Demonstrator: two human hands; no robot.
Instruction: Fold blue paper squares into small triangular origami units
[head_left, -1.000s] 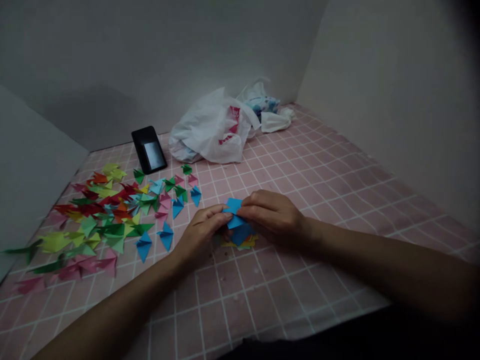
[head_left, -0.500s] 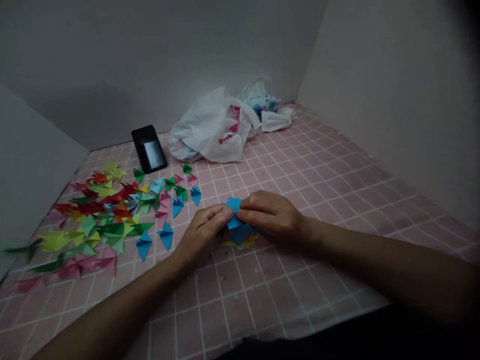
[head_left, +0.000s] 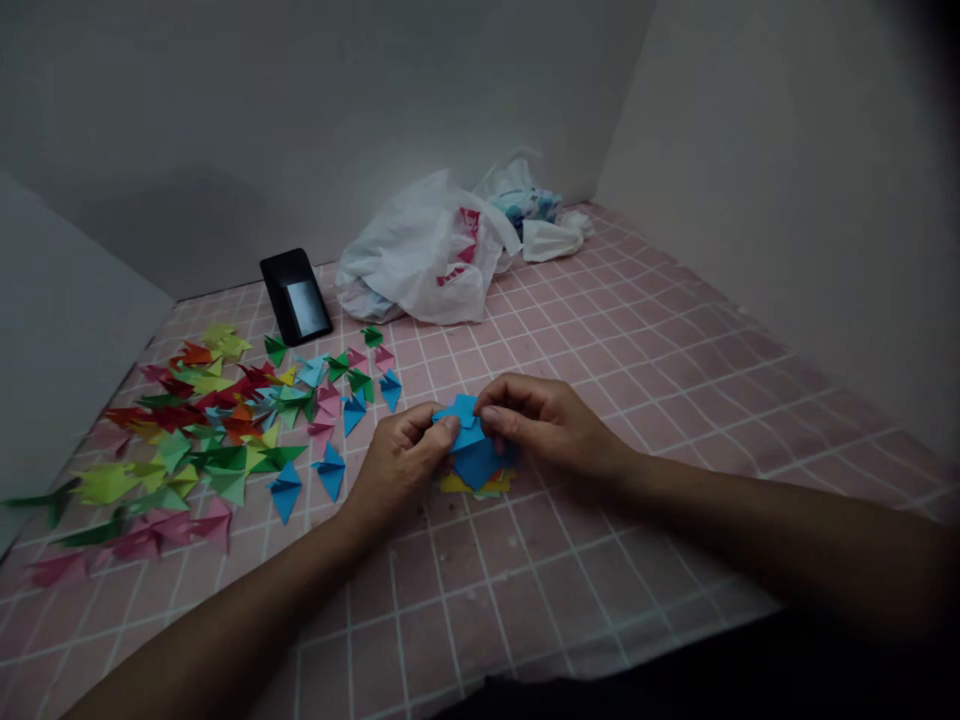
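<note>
We are working on a low surface boxed in by pale grey walls (head_left: 300, 120) and covered with a pink grid-patterned cloth (head_left: 622, 400). Toward the far wall lie a white plastic bag (head_left: 416, 255) with red print, a crumpled white tissue (head_left: 551, 240), and a black phone (head_left: 295, 297). To the left spreads a wide scatter of folded origami pieces (head_left: 202, 430) in green, red, yellow, pink and blue, with a few blue folded pieces (head_left: 330, 470) lying closest to our hands. Our left hand (head_left: 401, 465) and right hand (head_left: 544, 425) are close together, both clamped on a blue folded paper (head_left: 469, 440) at the middle of the cloth, directly above a small yellow paper piece (head_left: 457, 484). We cannot tell whether the blue paper touches the yellow piece. Our left thumb (head_left: 446, 428) presses one side of the blue paper, while our right fingertips (head_left: 487, 418) pinch the other. To handle it well, we judge it best to keep the pressure on our pads and close to the folded edges, so the layers stay aligned without crumpling the thin paper.
</note>
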